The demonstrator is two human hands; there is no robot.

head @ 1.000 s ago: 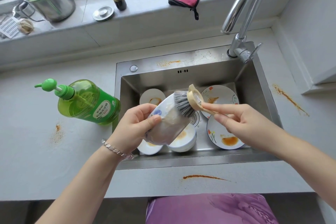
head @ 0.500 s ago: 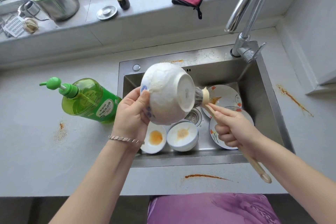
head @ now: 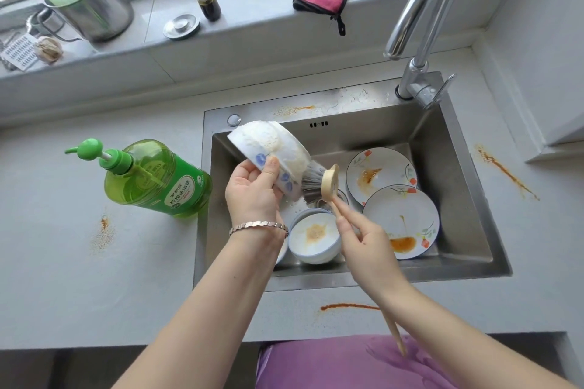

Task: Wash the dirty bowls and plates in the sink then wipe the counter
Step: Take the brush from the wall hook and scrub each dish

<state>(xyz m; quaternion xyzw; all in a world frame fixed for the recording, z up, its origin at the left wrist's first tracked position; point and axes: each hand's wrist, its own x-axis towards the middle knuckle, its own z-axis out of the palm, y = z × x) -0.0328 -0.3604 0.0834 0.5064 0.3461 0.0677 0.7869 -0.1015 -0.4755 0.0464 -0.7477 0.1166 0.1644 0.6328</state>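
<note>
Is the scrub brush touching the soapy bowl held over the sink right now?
Touching. The head view shows the brush, grey bristles splayed against the soapy bowl, with no gap between them.

The sink [head: 442,142] is brushed steel with a dull, wet sheen, and the faucet [head: 426,6] is mirror-bright polished metal. The bowl [head: 275,148] is glazed ceramic under rough white foam. The plates [head: 401,208] are glossy too, smeared orange. The brush [head: 328,181] has a pale matt wooden head and handle with stiff grey bristles. The soap bottle [head: 151,180] is translucent green plastic; the bench [head: 63,262] looks matt grey.
</note>
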